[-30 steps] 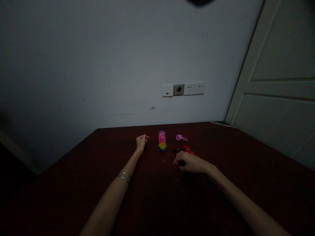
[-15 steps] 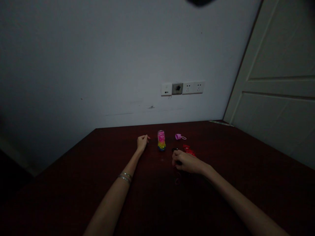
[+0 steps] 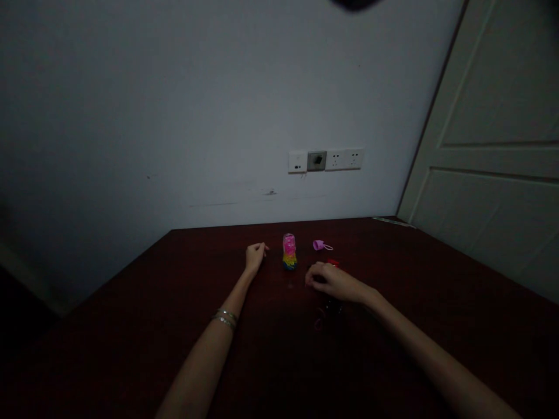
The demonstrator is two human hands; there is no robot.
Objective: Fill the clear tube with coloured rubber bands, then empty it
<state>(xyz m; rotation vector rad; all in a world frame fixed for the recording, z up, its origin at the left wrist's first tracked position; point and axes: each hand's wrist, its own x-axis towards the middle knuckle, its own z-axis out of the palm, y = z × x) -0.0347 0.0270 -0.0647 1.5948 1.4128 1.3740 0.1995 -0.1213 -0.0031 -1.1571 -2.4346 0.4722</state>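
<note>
Handling small pieces to the right of the jar (image 3: pixel 289 253) is, by judgement, the step in hand.

Jar: see-through, standing on the tabletop (image 3: pixel 262 355), contents banded pink, yellow and blue; landmark for all entries.

Right hand (image 3: pixel 325 279): right of the jar and nearer. Grip curled inward, fingers pointing down; whether anything is pinched cannot be told.

Red pieces (image 3: pixel 332 263): right of the jar, just beyond the right hand, partly hidden by it.

Dark pieces (image 3: pixel 333 306): right of the jar and well nearer, below the right hand; count lost in gloom.

Reddish loops (image 3: pixel 318 323): nearer than the jar, slightly right; faint.

Pink cap (image 3: pixel 318 245): right of the jar, apart from it, looped strap attached.

Left hand (image 3: pixel 255 257): left of the jar, not touching. Grip loosely curled; no item shows in it.

Next move, as judged: calls for a fine fingertip pinch on one piece, neighbours undisturbed.
</note>
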